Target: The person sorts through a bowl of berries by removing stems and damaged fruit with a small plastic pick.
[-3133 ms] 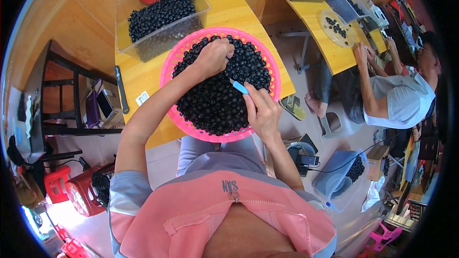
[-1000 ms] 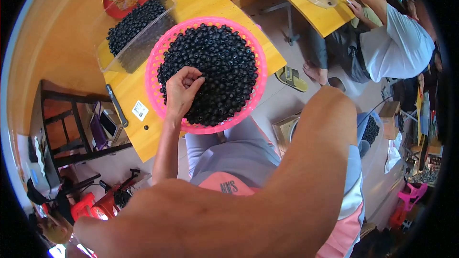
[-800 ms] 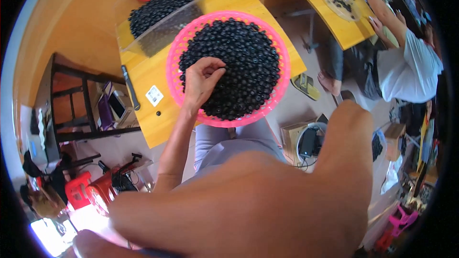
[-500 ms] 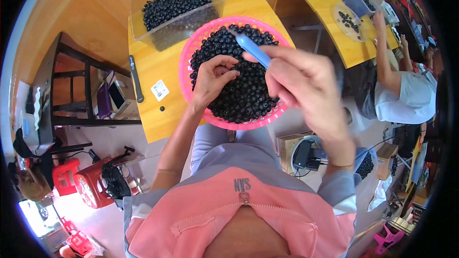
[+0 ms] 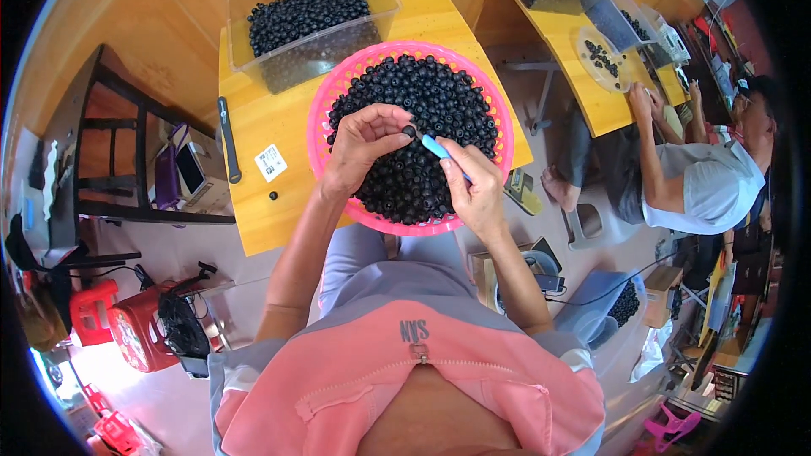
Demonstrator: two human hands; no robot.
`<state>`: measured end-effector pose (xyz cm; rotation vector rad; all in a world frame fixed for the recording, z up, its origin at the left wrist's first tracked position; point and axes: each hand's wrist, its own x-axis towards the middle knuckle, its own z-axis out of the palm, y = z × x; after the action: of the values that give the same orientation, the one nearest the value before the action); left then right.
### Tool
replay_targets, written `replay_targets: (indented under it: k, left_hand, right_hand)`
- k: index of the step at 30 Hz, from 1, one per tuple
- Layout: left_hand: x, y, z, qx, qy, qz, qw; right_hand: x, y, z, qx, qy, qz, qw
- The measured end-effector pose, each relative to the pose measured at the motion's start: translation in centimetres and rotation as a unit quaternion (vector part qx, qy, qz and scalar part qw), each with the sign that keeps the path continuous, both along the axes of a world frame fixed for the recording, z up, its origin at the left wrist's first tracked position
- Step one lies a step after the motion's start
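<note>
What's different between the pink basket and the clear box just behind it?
The pink basket is round, the clear box rectangular. The pink basket has openings in its wall; the clear box has solid, see-through walls. The pink basket is closer to the camera, the clear box farther off. Both hold many small, dark, round pieces.

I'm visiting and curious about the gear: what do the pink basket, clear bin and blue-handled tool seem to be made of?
Pink basket: probably plastic, slightly glossy, judging by its regular openwork side. Clear bin: likely smooth plastic, perhaps glass; dark round pieces show through its wall. Blue-handled tool in the right hand: handle apparently smooth, evenly coloured plastic; its tip is too small to tell.
</note>
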<state>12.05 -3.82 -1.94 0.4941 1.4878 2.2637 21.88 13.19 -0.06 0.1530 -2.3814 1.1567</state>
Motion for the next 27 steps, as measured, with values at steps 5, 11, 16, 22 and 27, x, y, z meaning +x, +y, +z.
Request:
replay_targets:
  k: [5,11,16,22,27]
  left_hand:
    - [-0.09,-0.16,-0.28,0.026,-0.003,-0.023,0.999]
    - [-0.04,-0.24,-0.41,0.023,0.003,-0.024,0.999]
    - [0.05,-0.28,-0.02,0.003,-0.005,-0.03,1.0]
    - [0.13,-0.28,0.01,0.008,-0.013,-0.032,0.999]
    - [0.11,-0.28,-0.3,0.02,0.0,-0.029,0.999]
  right_hand:
    - [0.26,-0.17,-0.4,0.039,0.028,-0.009,0.999]
    - [0.3,-0.44,0.25,0.039,0.011,-0.002,0.999]
    - [0.24,-0.29,0.17,0.036,0.002,0.001,0.999]
    - [0.29,-0.22,-0.14,0.033,-0.004,0.004,0.999]
    - [0.33,-0.26,-0.12,0.016,-0.002,0.006,1.0]
